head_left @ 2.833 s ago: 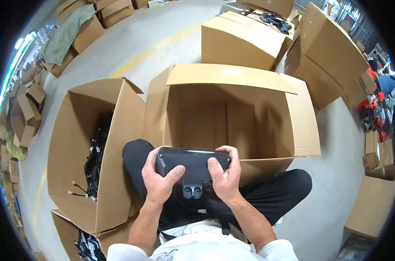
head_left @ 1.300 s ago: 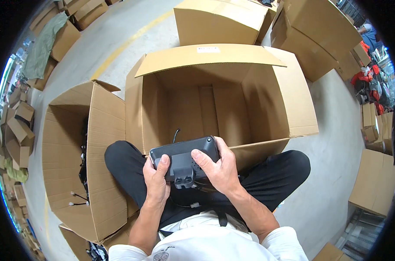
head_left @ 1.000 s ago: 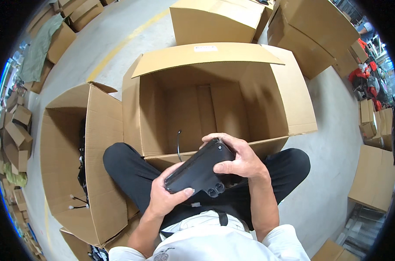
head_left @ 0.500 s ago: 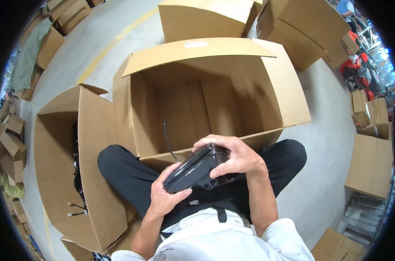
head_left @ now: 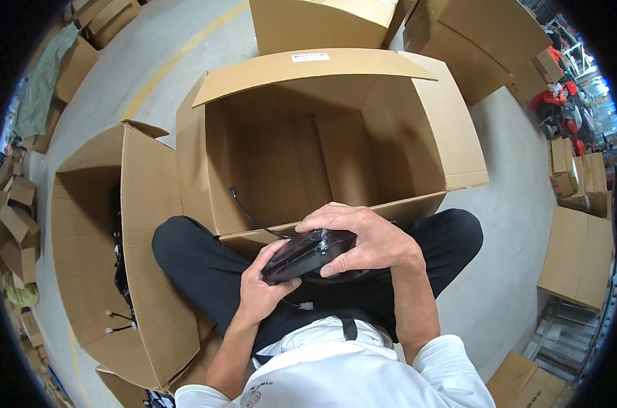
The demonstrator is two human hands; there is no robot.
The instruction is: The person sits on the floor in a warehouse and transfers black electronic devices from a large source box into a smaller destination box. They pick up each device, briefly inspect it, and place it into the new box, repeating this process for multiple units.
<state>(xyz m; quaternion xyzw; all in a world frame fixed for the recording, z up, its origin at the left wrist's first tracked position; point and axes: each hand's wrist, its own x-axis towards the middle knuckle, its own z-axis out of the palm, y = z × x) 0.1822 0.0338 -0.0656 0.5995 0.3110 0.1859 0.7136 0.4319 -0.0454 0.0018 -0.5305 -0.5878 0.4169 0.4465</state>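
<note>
Your left grip and right grip are clamped onto that black case, cable poking toward the big box.

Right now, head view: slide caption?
Left hand and right hand hold a black device near a large open cardboard box.

Markings on cardboard and cloth
A white label, too small to read, sits on the far flap of the open box; lettering and a round emblem mark the white shirt; dark characters stand on the lower-right carton.
</note>
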